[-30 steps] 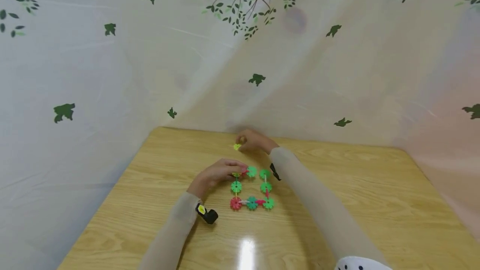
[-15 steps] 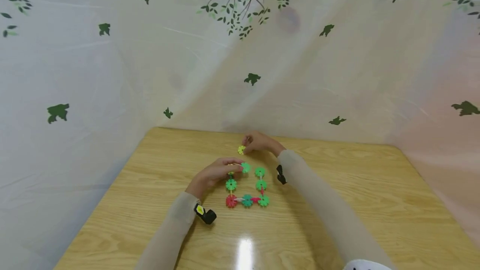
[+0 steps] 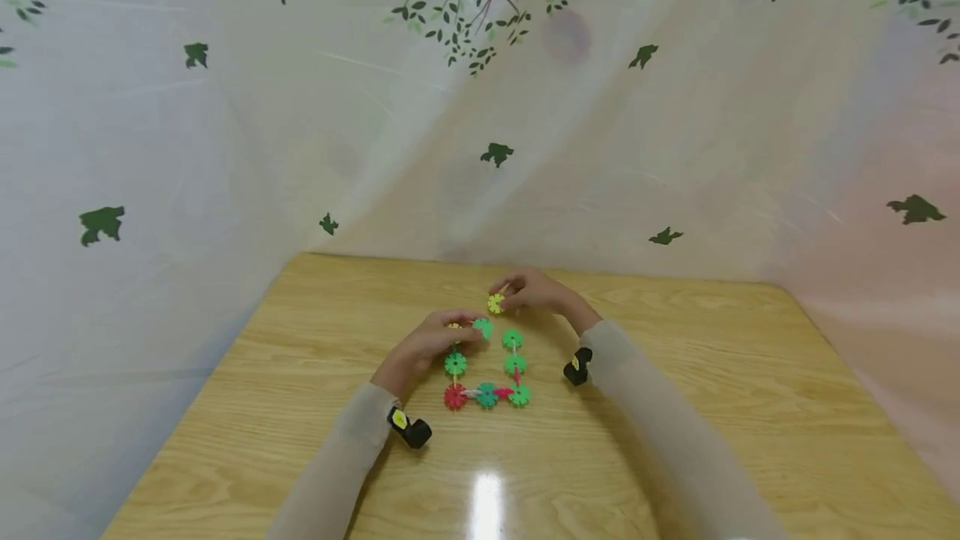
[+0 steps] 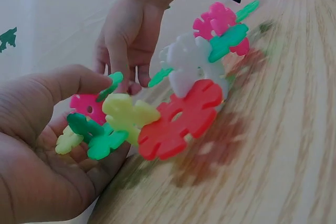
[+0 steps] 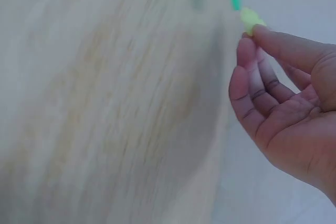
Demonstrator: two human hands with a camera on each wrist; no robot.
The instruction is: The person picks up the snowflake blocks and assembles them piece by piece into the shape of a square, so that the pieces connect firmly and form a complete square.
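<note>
Several notched plastic flower discs are slotted together into a square frame with a gap in its far right part. Its near left corner is a red disc (image 3: 455, 396); a teal disc (image 3: 487, 394) follows along the near side. My left hand (image 3: 429, 342) grips the far left corner, thumb on top by a green disc (image 3: 483, 327), fingers beneath. In the left wrist view a pink disc (image 4: 88, 107) shows between thumb and fingers. Beyond the frame, my right hand (image 3: 536, 290) pinches a yellow flower disc (image 3: 496, 303) between thumb and fingertips, close to that green disc.
The frame lies over a wooden table (image 3: 360, 490). A pale cloth (image 3: 420, 148) printed with leaves and birds hangs behind the table's far edge. Small black cameras are strapped to both wrists, the left camera (image 3: 411, 428) close to the frame.
My right hand has brought the yellow disc a little nearer and to the right, turning its face towards me. My left hand keeps its grip on the corner. The head view has shifted slightly.
</note>
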